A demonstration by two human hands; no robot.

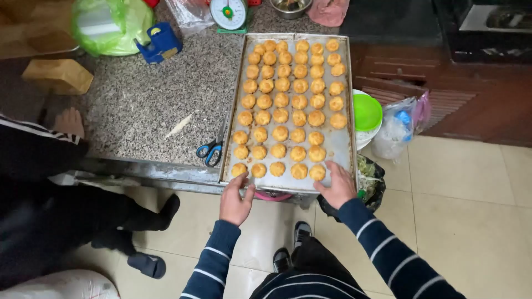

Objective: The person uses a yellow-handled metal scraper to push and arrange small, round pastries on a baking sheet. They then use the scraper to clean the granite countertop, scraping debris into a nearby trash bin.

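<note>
A long metal baking tray [342, 149] lies on the granite counter [149, 105], its near end hanging over the edge. Rows of several round golden pastries [281, 101] fill it. My left hand [235, 200] grips the tray's near left corner, thumb on the rim. My right hand [336, 185] rests on the near right corner, fingers spread over the liner beside the closest pastry [317, 173].
Blue-handled scissors [211, 148] lie left of the tray. A kitchen scale [229, 14], a blue tape dispenser [159, 43] and a green bag [111, 25] sit at the back. Another person in black stands left, hand [70, 122] on the counter. A green-lidded tub [367, 113] and bags stand right.
</note>
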